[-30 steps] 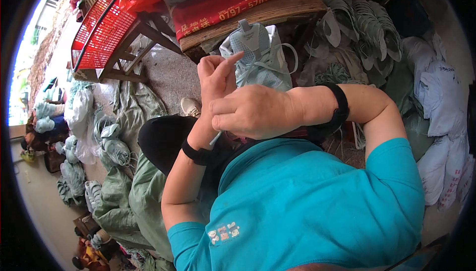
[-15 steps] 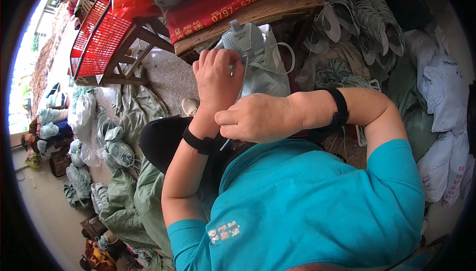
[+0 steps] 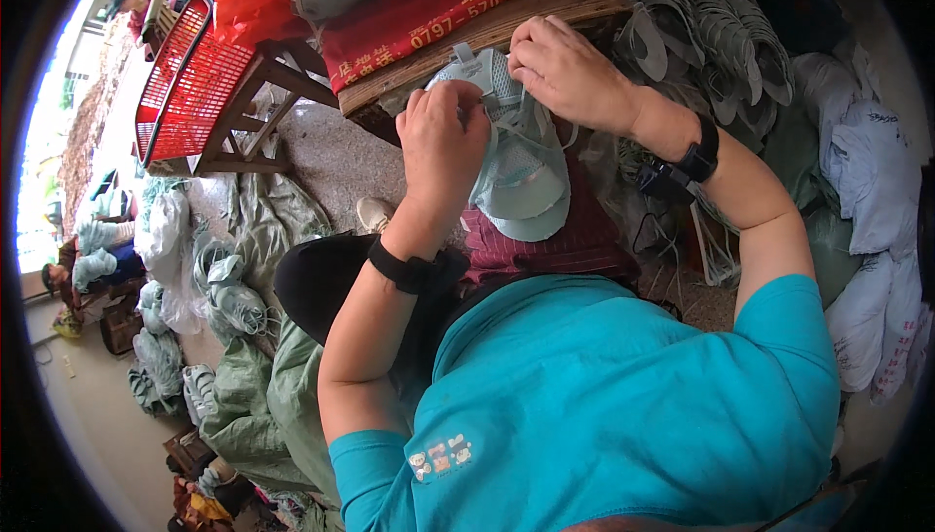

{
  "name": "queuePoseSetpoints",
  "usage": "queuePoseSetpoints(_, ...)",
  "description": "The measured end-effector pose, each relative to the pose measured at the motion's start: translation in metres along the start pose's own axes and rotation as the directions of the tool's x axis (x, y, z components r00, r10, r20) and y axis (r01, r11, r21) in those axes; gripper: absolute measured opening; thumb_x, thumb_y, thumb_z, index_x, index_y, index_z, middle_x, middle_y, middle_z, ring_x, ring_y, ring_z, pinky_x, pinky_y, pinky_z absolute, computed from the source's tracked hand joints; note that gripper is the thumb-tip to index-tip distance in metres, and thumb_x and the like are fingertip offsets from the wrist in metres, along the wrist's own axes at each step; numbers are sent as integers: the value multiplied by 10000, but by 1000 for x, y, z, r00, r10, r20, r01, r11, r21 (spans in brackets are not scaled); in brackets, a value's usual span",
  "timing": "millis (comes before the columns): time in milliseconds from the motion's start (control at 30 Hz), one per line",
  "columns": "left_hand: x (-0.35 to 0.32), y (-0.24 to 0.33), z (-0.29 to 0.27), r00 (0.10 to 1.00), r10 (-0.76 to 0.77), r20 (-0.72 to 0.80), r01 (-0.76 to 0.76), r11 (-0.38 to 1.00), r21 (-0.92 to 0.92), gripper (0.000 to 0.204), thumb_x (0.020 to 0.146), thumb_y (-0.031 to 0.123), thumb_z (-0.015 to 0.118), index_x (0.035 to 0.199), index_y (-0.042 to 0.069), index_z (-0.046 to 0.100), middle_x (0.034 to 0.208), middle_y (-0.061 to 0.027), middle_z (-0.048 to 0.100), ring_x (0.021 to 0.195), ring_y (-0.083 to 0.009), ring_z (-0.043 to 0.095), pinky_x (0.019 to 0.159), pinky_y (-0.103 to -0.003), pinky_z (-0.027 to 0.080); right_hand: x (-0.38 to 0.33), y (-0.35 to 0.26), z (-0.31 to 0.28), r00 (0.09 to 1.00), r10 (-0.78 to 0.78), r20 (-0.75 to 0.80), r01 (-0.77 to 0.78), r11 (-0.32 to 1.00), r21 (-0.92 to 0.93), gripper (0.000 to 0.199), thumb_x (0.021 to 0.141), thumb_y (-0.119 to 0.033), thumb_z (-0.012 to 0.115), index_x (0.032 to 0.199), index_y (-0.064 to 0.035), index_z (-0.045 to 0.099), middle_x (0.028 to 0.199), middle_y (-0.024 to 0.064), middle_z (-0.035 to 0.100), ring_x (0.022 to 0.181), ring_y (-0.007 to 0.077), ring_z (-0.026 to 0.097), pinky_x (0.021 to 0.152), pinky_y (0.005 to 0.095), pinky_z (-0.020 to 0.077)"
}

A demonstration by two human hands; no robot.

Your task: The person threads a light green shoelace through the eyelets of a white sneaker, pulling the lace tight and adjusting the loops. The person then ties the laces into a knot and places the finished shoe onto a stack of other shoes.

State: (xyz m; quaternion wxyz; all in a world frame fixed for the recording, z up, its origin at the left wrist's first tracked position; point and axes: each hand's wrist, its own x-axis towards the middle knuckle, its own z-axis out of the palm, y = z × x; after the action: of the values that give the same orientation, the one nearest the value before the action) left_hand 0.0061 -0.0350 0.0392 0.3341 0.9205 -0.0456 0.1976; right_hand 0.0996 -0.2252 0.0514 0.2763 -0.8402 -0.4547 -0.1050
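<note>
A pale grey-green mesh shoe upper (image 3: 526, 196) lies over my lap, its rounded toe toward me and its tongue against the wooden bench edge. Thin shoelaces of a similar pale colour cross its front. My left hand (image 3: 443, 143) is closed at the left side of the lacing; what its curled fingers pinch is hidden. On the opposite side, near the tongue, my right hand (image 3: 575, 79) has thumb and fingertips pressed together on a strand of shoelace. Both wrists wear black bands.
Ahead stands a wooden bench (image 3: 477, 36) with a red printed cloth (image 3: 390, 31) and stacked uppers. A red plastic basket (image 3: 195, 84) is at far left. Bundled uppers (image 3: 745, 40) and white sacks (image 3: 877, 172) crowd the right. Green sacks (image 3: 239, 386) lie left; other people sit farther off.
My right hand has moved from beside my left wrist, up and right to the far part of the upper. My left hand has shifted slightly right and nearer. The upper's toe is now uncovered.
</note>
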Motion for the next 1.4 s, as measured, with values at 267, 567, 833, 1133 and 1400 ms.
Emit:
queuePoseSetpoints(267,-4,4,-1,974,-214,71,226,928,-295,252,784,47,646,1035,67,641,881,-47,681,877,-211,608,793,-393,431,-1,3,14,981,81,178,-112,979,170,143,878,-173,652,908,-37,623,1282,168,508,1237,317,434,1049,413,374)
queuePoseSetpoints(567,-17,4,-17,998,4,-58,-1,999,52,205,802,188,733,892,62,599,832,-77,626,827,-261,595,799,-398,433,-4,-2,6,976,21,-216,-2,996,90,93,845,-84,632,845,-23,562,1203,125,577,1096,293,529,954,403,426)
queuePoseSetpoints(833,-17,-2,-17,981,-103,165,112,993,-45,274,873,260,698,844,22,568,729,-125,585,646,-255,593,586,-365,457,-25,52,-15,963,-13,-270,-80,941,-329,105,795,-26,576,895,-31,545,1066,109,598,919,329,606,814,424,496)
queuePoseSetpoints(1133,-27,-118,-107,870,-339,-358,163,883,-440,246,929,66,675,739,67,518,696,80,427,653,-14,355,570,-190,290,-124,194,-89,761,528,-378,-640,516,-569,154,891,-166,555,953,-25,558,1059,179,584,928,441,593,748,555,484)
queuePoseSetpoints(1400,-40,-106,-124,765,-644,23,332,363,-871,181,996,237,574,959,69,628,983,-54,663,898,-145,589,839,-304,459,-73,168,-63,564,814,-138,-275,342,898,181,957,-136,476,833,-16,531,994,164,670,966,326,660,807,441,522)
